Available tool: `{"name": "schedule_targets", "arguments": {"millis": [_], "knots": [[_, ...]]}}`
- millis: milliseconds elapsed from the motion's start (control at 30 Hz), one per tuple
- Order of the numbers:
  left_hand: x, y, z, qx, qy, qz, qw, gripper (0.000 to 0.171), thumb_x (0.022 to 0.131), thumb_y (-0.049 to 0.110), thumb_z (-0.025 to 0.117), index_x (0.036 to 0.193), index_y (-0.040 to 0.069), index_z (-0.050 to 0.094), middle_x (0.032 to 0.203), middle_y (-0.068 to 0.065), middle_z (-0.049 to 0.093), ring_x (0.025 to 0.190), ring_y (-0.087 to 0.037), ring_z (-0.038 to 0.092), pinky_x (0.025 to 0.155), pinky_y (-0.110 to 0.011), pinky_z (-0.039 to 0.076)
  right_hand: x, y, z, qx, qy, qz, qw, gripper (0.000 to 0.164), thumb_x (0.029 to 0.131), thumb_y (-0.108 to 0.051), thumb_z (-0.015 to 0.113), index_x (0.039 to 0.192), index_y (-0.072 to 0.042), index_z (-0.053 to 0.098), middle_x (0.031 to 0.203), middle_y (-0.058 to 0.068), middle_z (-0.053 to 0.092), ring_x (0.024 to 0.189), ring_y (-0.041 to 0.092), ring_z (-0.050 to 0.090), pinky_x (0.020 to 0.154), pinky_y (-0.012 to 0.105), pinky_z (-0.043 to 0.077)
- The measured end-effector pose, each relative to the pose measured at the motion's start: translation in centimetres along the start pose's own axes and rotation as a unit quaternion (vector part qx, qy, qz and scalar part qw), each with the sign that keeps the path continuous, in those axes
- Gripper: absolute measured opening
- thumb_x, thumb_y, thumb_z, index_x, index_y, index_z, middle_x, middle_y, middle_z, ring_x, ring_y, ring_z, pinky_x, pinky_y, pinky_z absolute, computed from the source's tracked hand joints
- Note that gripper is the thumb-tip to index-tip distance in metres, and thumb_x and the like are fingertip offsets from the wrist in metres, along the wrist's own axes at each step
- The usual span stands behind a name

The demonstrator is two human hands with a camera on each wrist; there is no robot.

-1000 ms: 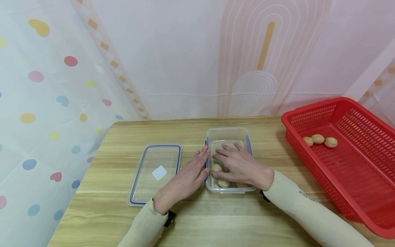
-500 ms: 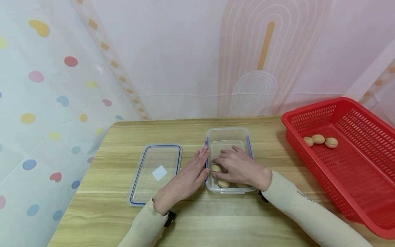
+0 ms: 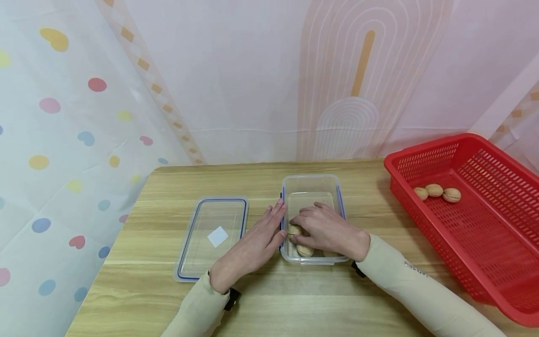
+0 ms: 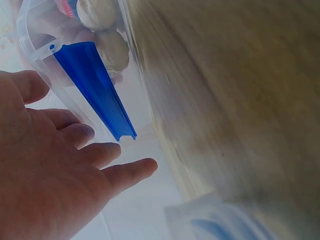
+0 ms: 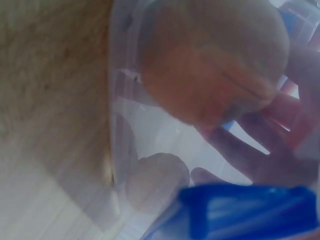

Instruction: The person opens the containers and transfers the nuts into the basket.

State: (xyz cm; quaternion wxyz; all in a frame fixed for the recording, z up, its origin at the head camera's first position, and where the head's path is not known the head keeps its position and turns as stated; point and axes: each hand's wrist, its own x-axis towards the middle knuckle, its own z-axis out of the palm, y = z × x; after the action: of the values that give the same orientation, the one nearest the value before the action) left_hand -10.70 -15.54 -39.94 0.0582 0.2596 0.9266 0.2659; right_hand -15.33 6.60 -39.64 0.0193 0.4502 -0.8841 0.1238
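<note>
Pinching, as far as I can tell, one walnut [image 3: 294,230] between thumb and curled fingers, my right hand [image 3: 326,229] reaches down inside the clear plastic container [image 3: 311,184], where that walnut lies by the left wall. A second walnut [image 3: 305,251] sits just nearer me, and another [image 3: 330,253] shows partly beneath my wrist. My left hand [image 3: 261,238] grips nothing: its fingers lie straight along the outer left wall by the blue latch [image 4: 95,90], probably to steady the container while the other works. The container stands open, so I can reach in; its blue-edged lid [image 3: 195,257] lies flat on the counter [image 3: 294,299] to the left, presumably to be out of the way. Well to the right, three walnuts [image 3: 452,194] rest in the red basket [image 3: 480,224], perhaps for easy reach.
</note>
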Motion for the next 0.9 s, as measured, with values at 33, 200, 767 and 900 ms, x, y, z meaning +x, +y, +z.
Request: {"name": "schedule_targets", "arguments": {"millis": [33,200,767,900], "knots": [[0.0,0.0,0.0,0.0,-0.002,-0.001,1.0,0.06,0.113,0.028,0.039,0.165,0.003,0.02,0.172,-0.008,0.011,0.157,-0.036,0.017,0.126,-0.051,0.02,0.0,0.0,0.0,0.001,0.002,0.0,1.0,0.036,0.096,-0.039,0.074,0.115,-0.008,0.076,0.105,0.004,0.076,0.104,0.021,0.069,0.103,0.059,0.05],[0.0,0.0,0.0,-0.001,-0.005,-0.003,1.0,0.06,0.114,0.03,0.038,0.165,0.003,0.02,0.172,-0.007,0.009,0.157,-0.035,0.016,0.127,-0.05,0.019,-0.3,0.1,0.0,0.004,0.017,-0.006,1.0,0.034,0.096,-0.037,0.074,0.115,-0.008,0.076,0.101,0.001,0.075,0.1,0.018,0.069,0.099,0.053,0.053],[-0.1,0.0,0.0,-0.001,-0.003,-0.002,1.0,0.06,0.113,0.027,0.039,0.165,0.003,0.019,0.172,-0.01,0.01,0.157,-0.035,0.016,0.126,-0.051,0.02,-1.4,0.4,-1.3,0.058,0.056,-0.005,0.997,0.034,0.094,-0.029,0.078,0.117,-0.003,0.076,0.106,0.003,0.077,0.095,0.015,0.073,0.088,0.04,0.059],[0.0,0.0,0.1,-0.001,-0.004,-0.001,1.0,0.06,0.114,0.028,0.039,0.165,0.003,0.018,0.172,-0.009,0.009,0.157,-0.035,0.015,0.126,-0.05,0.019,-2.0,0.3,-1.6,0.067,0.065,0.002,0.996,0.035,0.094,-0.029,0.078,0.118,-0.003,0.075,0.109,0.005,0.076,0.098,0.016,0.073,0.086,0.037,0.06]]}}
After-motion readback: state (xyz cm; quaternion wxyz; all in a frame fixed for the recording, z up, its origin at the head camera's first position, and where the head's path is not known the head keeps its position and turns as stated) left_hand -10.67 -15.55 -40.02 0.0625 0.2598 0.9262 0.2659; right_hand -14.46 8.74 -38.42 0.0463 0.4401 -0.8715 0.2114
